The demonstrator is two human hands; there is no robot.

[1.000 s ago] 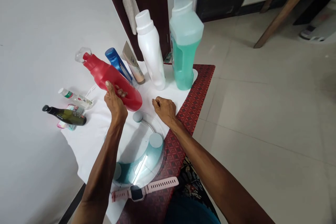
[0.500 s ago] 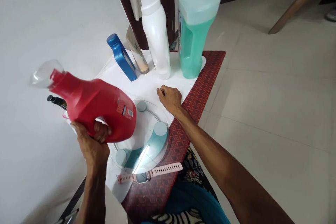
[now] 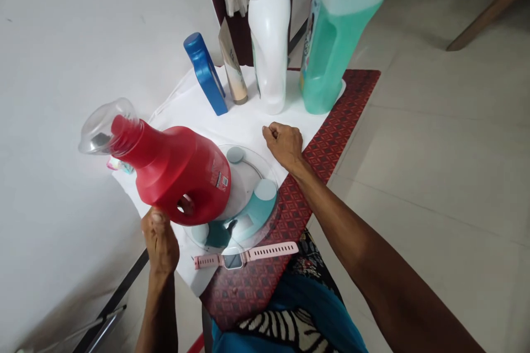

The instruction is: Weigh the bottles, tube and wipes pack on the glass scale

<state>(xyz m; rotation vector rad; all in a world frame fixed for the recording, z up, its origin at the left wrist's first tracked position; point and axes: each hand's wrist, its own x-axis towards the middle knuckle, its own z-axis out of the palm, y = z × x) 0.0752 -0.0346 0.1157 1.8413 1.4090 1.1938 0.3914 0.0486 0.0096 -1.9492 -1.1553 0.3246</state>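
My left hand is closed round the handle of a red detergent bottle, with fingers showing through the handle hole. The bottle has a clear cap over its neck and leans to the left. Its base is over a round glass scale; whether it touches the glass I cannot tell. My right hand is curled into a fist on the white cloth, with nothing visible in it. A pink-strapped smartwatch lies at the scale's near edge.
Along the far side stand a blue bottle, a beige tube, a white bottle and a large bottle of green liquid. A red patterned mat covers the table under the cloth. A wall borders the left.
The red bottle has moved right and somewhat down in view, with my left hand still at its handle. My right hand stays in a fist on the cloth. The whole view has shifted.
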